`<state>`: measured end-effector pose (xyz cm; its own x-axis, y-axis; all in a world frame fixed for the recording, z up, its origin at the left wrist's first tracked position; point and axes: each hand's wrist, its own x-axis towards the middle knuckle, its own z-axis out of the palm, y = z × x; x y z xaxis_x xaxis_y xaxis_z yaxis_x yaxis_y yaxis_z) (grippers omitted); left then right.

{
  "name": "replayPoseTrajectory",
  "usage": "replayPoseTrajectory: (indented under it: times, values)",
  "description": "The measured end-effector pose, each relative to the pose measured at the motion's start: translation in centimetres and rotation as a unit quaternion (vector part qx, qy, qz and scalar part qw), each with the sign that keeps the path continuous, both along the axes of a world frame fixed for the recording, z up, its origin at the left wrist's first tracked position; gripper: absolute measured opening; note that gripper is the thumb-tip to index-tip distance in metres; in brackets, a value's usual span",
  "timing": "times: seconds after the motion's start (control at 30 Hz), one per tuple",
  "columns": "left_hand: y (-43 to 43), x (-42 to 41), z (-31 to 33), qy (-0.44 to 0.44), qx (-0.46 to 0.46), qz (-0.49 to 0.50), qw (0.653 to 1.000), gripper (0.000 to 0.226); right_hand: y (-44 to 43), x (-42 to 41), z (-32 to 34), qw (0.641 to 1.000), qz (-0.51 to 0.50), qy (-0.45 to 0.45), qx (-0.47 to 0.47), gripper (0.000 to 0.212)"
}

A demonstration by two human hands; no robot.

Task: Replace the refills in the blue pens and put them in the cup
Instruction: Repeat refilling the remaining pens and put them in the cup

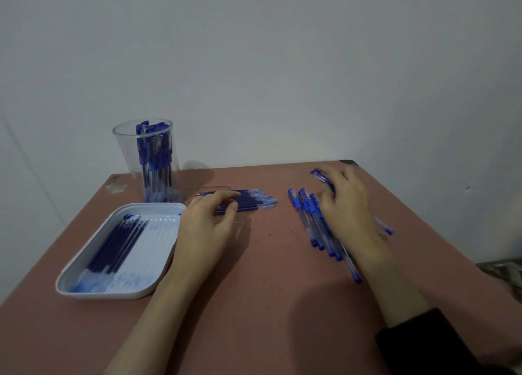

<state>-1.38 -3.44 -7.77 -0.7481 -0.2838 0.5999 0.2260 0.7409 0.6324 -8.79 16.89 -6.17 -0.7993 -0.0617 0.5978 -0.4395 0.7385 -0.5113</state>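
Clear cup (127, 151) at table's (268, 304) far left, holding capped blue pens (154, 160). White tray (158, 205) in front of cup, used refills (115, 244) inside. Loose refills (254, 201) just right of cup; left hand (206, 225) lies on them, thumb and forefinger slightly apart, pinch not discernible. Farther right, right hand (347, 205) over row of pens (308, 216), fingers curled round a single pen (320, 175), blurred.
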Motion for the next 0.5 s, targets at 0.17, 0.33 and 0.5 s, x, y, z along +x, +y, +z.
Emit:
replayPoseTrajectory:
  times: [0.17, 0.33, 0.5]
  values:
    - [-0.2, -0.2, -0.1, -0.015, 0.082, -0.038, 0.996, 0.018, -2.5, 1.5, -0.6, 0.986, 0.157, 0.048, 0.039, 0.022]
    - [0.0, 0.3, 0.3, -0.06, 0.136, -0.115, 0.982, 0.022, -3.4, 3.0, -0.6, 0.976, 0.17, 0.029, 0.13, 0.021]
    - [0.1, 0.2, 0.2, -0.08, 0.139, -0.143, 0.977, 0.015, -3.7, 3.3, -0.6, 0.971, 0.194, 0.004, 0.139, 0.028]
